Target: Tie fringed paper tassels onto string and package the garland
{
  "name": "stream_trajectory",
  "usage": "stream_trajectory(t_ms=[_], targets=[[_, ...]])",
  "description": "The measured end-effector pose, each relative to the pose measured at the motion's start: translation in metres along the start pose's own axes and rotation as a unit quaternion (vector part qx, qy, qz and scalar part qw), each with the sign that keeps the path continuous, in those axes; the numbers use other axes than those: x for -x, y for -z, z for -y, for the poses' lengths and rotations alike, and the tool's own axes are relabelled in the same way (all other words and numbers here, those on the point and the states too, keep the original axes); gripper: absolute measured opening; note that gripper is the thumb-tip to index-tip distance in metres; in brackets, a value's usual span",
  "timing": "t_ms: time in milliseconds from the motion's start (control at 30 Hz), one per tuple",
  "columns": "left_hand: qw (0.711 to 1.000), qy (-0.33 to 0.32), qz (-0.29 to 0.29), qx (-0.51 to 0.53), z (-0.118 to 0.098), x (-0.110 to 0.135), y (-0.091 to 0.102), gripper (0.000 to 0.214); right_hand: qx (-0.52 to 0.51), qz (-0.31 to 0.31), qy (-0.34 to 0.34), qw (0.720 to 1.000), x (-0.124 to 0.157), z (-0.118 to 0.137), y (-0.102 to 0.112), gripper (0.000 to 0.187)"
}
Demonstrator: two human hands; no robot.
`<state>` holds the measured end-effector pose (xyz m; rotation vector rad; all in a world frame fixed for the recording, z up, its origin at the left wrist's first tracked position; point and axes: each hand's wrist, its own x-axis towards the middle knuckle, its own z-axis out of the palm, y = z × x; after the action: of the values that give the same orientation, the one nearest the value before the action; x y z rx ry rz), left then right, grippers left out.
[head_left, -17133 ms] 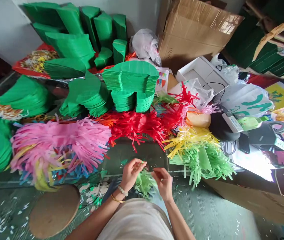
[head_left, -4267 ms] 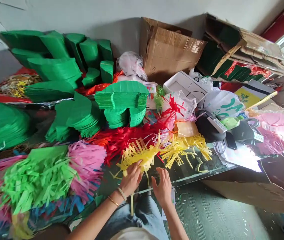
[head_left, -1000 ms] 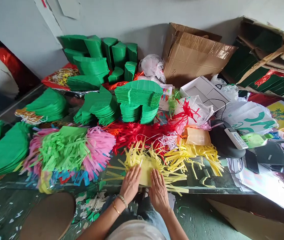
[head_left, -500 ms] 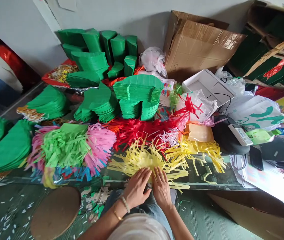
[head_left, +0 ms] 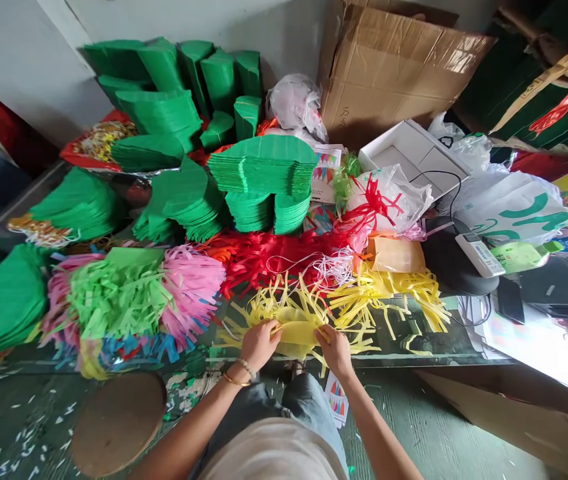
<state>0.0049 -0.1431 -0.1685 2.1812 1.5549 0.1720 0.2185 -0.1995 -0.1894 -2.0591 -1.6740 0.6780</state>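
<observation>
Pale wall (head_left: 129,17) at the back, and in front of it a dark worktop (head_left: 444,350) buried in colour. Biggest thing on it is a cardboard box (head_left: 399,73), then the green stacks (head_left: 264,160) lined up toward the far left. Going down in size: red fringe (head_left: 279,257) across the middle, pink fringe (head_left: 191,293) to the left with green fringe (head_left: 119,293) lying on top of it.

Then the yellow piece (head_left: 298,333), right at the near edge of the worktop, in front of the red. Its plain band runs left to right, long axis pretty much along that edge. Strips around it fan out sideways and away toward the wall, plus a few dangling toward the person.

Smallest are the hands. Left hand (head_left: 263,343) has a closed pinch on one end of the band, right hand (head_left: 335,348) pinches the other; neither grip has any real gap.

Progress-wise, looks like mid-handling: strips are already cut and the band is spread out, but the piece isn't let go or laid flat yet. Hard to tell how many layers are underneath.
</observation>
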Motion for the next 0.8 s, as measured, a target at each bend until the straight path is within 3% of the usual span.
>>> stream_trajectory(t_ms=[167, 267, 367, 433, 500, 633, 800], targets=[[1.000, 0.028, -0.003, -0.003, 0.001, -0.009, 0.005, 0.021, 0.022, -0.007, -0.047, 0.999, -0.001, 0.009, -0.007, 0.027], [0.999, 0.013, -0.039, -0.020, -0.009, -0.003, 0.012, 0.035, 0.039, -0.014, -0.064, 0.997, 0.000, 0.014, -0.010, 0.028], [0.989, -0.121, -0.073, -0.046, -0.023, 0.012, 0.005, 0.039, 0.052, -0.025, -0.074, 0.996, 0.000, 0.015, -0.014, 0.029], [0.973, -0.217, -0.063, -0.052, -0.030, 0.023, -0.010, 0.039, 0.057, -0.029, -0.074, 0.995, 0.000, 0.015, -0.015, 0.029], [0.964, -0.254, -0.047, -0.055, -0.031, 0.030, -0.028, 0.043, 0.061, -0.033, -0.072, 0.995, 0.001, 0.015, -0.015, 0.029], [0.963, -0.256, -0.045, -0.074, -0.019, 0.030, -0.054, 0.054, 0.076, -0.044, -0.070, 0.994, 0.001, 0.017, -0.018, 0.027], [0.967, -0.227, -0.035, -0.114, -0.009, 0.026, -0.054, 0.061, 0.102, -0.056, -0.051, 0.992, -0.001, 0.016, -0.013, 0.025]])
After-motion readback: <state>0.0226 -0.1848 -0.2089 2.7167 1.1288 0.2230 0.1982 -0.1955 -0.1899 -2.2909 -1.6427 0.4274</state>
